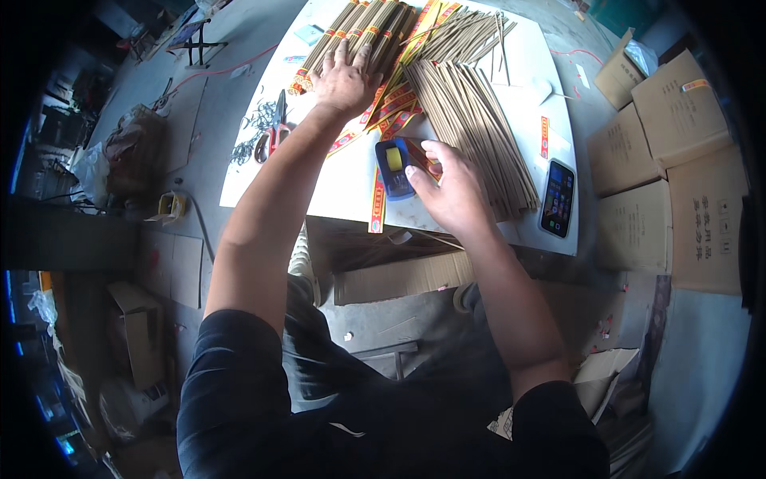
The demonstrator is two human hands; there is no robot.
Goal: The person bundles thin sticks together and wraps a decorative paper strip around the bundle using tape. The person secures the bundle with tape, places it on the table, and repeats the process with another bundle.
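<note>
My left hand [347, 86] lies with fingers spread on bundles of thin brown incense sticks [381, 25], which are wrapped in red and yellow paper bands. My right hand [456, 190] is beside a blue tape dispenser [392, 182] with a yellow roll core; its fingers and thumb are apart and grip nothing I can see. A thick pile of loose incense sticks [479, 132] fans out just beyond and to the right of that hand. Printed red and yellow paper strips [377, 207] lie under and around the dispenser.
On the white table [343, 195], red-handled scissors [279, 124] lie at the left by dark scraps [254, 121]. A phone [558, 198] with a lit screen is at the right edge. Cardboard boxes [630, 227] are stacked to the right; an open carton [403, 279] sits below the table edge.
</note>
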